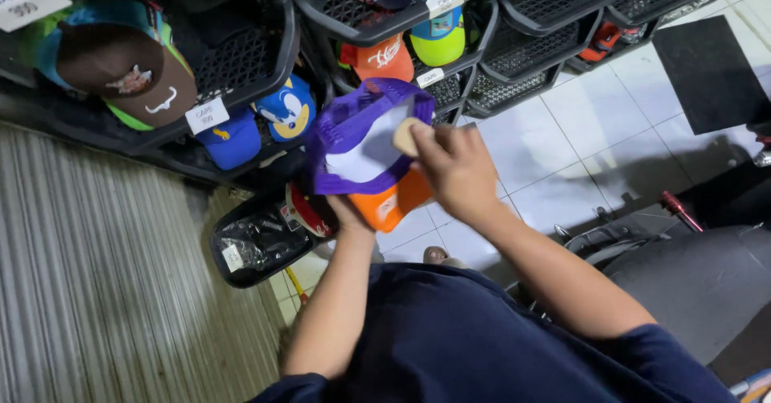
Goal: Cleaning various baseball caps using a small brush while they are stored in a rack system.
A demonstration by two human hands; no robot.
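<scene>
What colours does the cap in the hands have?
The cap is purple with a white inside and an orange brim, seen in the head view.

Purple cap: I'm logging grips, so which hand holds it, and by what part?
The left hand holds the purple cap from below, by its orange brim. The right hand reaches inside the crown.

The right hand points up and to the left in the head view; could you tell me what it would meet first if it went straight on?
Most likely the white inner lining of the purple cap; the right hand already reaches into it.
</scene>
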